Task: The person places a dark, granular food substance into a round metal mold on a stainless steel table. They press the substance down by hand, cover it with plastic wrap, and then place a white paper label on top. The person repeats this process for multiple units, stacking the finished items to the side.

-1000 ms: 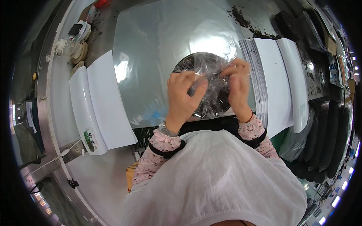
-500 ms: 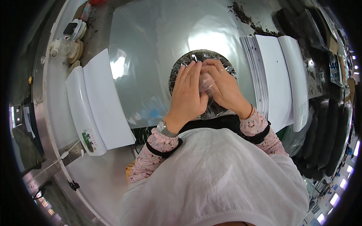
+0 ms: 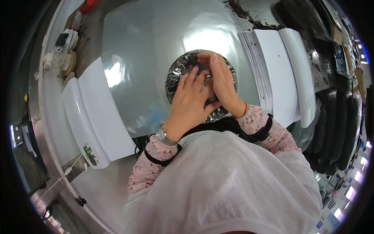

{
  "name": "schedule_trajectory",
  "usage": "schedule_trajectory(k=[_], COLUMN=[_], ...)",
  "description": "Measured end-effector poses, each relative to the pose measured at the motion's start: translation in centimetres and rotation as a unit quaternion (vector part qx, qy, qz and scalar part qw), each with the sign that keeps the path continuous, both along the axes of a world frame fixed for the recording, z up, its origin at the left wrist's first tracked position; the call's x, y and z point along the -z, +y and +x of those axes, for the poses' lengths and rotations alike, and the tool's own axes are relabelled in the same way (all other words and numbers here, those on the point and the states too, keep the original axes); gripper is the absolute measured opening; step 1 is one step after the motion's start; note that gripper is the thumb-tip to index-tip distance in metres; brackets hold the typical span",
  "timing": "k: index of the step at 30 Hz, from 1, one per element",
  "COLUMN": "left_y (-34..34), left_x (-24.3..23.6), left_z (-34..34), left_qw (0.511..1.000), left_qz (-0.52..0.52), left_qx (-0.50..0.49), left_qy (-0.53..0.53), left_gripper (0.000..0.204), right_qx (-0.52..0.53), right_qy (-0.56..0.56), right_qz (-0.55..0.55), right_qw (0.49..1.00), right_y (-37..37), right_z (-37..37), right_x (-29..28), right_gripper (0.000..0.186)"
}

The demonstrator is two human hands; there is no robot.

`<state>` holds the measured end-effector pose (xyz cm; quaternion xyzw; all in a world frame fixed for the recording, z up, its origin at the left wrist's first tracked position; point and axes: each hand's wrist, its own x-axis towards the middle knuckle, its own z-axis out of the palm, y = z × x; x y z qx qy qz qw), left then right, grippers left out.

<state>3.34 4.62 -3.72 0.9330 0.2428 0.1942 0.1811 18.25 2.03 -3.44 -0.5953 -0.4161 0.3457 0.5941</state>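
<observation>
Shiny steel worktable (image 3: pixel 156 58) with bright glare, white paper stacks (image 3: pixel 280 70) either side, dark crumbs — cluttered edges

A second ago both hands were raised apart, pinching clear wrap at the top of the round dark disc (image 3: pixel 183 72). Now the left hand (image 3: pixel 191 99) lies flat across its middle, fingers spread, and the right hand (image 3: pixel 220 84) lies pressed close beside it, partly overlapping. The two hands now cover most of the disc's surface.
</observation>
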Motion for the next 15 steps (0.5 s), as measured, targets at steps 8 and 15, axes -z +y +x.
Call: schedule_trajectory(k=[8,15], left_y=[-0.3,-0.6], left_x=[-0.5,-0.9], left_z=[0.0,0.7], left_qw=[0.999,0.999], left_qz=[0.012,0.036], left_qx=[-0.016,0.008], left_qy=[0.030,0.022], left_gripper=[0.049,0.047], right_qx=[0.175,0.186], right_qy=[-0.166,-0.760], right_qz=[0.012,-0.344], right_qw=[0.971,0.519], right_y=[-7.4,-33.7], right_z=[11.3,28.2], right_x=[-1.1,6.0], right_gripper=[0.024,0.022])
